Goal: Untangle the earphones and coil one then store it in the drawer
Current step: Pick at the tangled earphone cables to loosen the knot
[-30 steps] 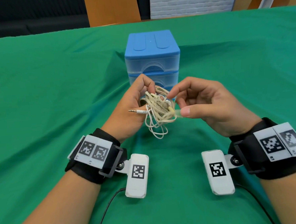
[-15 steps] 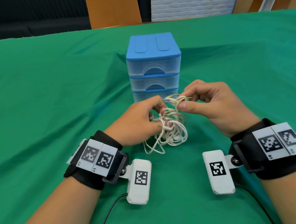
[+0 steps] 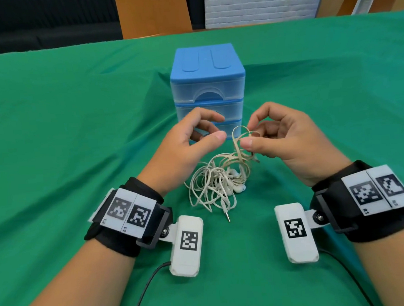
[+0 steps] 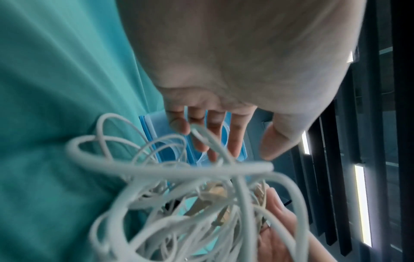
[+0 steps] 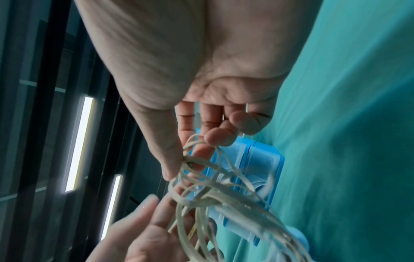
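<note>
A tangle of cream and white earphone cables lies on the green cloth between my wrists, its jack plug pointing toward me. My right hand pinches a cream cable loop between thumb and fingers and lifts it above the heap. My left hand hovers just left of that loop with fingers loosely curled and nothing in them. The blue drawer unit stands directly behind both hands, with its drawers closed.
Green cloth covers the whole table, with folds near the drawer unit. Black cables run from the wrist cameras toward me. Wooden chair backs stand beyond the far table edge.
My left hand has let go of the tangle and drawn slightly left. The heap has dropped onto the cloth, while my right hand keeps one loop raised.
</note>
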Demonstrator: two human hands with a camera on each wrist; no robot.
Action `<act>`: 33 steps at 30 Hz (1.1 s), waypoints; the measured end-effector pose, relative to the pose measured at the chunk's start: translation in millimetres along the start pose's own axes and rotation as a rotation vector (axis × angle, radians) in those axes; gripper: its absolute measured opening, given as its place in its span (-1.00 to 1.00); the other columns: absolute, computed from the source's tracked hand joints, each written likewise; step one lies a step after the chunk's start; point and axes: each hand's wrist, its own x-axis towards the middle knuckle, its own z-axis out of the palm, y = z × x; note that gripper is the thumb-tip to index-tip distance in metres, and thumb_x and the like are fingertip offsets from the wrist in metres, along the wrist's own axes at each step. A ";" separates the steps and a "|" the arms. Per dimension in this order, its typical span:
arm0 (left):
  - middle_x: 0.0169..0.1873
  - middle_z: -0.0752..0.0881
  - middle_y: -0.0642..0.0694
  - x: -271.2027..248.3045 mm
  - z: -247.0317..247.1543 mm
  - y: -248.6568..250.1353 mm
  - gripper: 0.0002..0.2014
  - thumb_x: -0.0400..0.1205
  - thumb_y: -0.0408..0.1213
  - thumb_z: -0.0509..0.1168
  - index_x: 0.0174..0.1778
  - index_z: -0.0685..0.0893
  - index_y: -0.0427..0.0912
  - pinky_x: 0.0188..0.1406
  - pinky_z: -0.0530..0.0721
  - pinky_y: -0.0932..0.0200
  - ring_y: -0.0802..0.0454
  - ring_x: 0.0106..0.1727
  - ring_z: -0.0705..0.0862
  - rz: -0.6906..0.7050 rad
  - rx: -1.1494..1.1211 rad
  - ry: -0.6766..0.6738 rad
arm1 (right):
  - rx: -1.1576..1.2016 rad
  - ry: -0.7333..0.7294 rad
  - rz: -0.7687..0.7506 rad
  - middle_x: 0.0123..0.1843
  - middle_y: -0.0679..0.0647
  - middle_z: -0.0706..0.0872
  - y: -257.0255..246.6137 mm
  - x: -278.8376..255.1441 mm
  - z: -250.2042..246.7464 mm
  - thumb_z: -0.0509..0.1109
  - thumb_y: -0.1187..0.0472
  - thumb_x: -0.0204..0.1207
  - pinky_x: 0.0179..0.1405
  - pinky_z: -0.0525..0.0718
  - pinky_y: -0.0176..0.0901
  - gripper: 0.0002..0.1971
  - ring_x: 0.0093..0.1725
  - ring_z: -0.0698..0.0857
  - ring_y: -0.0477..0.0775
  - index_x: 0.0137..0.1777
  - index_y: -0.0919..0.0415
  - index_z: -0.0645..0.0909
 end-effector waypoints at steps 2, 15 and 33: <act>-0.09 0.69 0.05 -1.4 1.1 0.1 -0.66 0.53 -0.01 0.47 0.10 0.68 -0.14 -0.11 0.51 0.31 0.18 -0.16 0.56 0.043 0.013 0.005 | -0.008 -0.011 -0.004 -0.35 0.21 0.65 -0.5 -0.4 1.4 0.59 0.28 0.34 -0.45 0.47 -0.46 -0.76 -0.45 0.54 -0.08 -0.07 0.27 0.60; -0.36 0.74 -0.09 0.8 5.1 -1.1 -0.99 0.68 -0.40 0.34 -0.03 0.64 -0.24 -0.21 0.58 0.26 0.07 -0.29 0.65 -0.017 -0.212 -0.047 | -0.055 -0.020 0.030 -0.28 0.02 0.56 2.0 1.2 3.5 0.47 0.30 0.40 -0.53 0.25 -0.32 -0.92 -0.47 0.31 -0.06 -0.23 0.18 0.61; -0.35 0.62 -0.27 0.3 0.1 -9.6 -0.96 0.57 -0.36 0.42 -0.16 0.77 -0.21 -0.36 0.50 0.33 0.08 -0.43 0.54 -0.024 -0.273 0.085 | 0.016 -0.006 -0.034 -0.29 0.19 0.55 5.8 1.5 10.7 0.53 0.24 0.28 -0.35 0.21 -0.07 -0.91 -0.28 0.31 0.22 -0.28 0.14 0.66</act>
